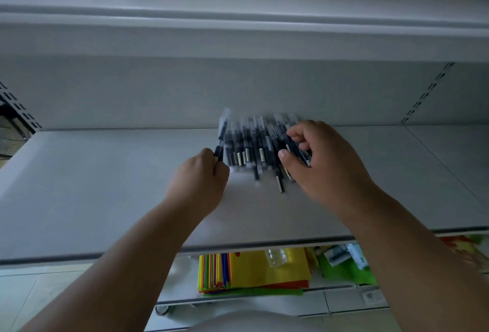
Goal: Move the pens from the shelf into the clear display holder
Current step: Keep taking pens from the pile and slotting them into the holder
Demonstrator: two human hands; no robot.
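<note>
A pile of dark pens with clear caps [251, 146] lies on the white shelf [105, 186], near its back wall. My left hand [201, 175] sits at the pile's left edge, fingers closed around one pen that points up and away. My right hand [317, 157] is on the pile's right side, thumb and fingers pinched on a few pens. The picture is blurred around the pens. No clear display holder is in view.
A second shelf [238, 22] overhangs above. Below the shelf's front edge lie stacked coloured paper sheets [254, 273], a small clear bottle [275, 257] and some packaged items [346, 255]. Slotted uprights [426, 93] stand at the back right and left.
</note>
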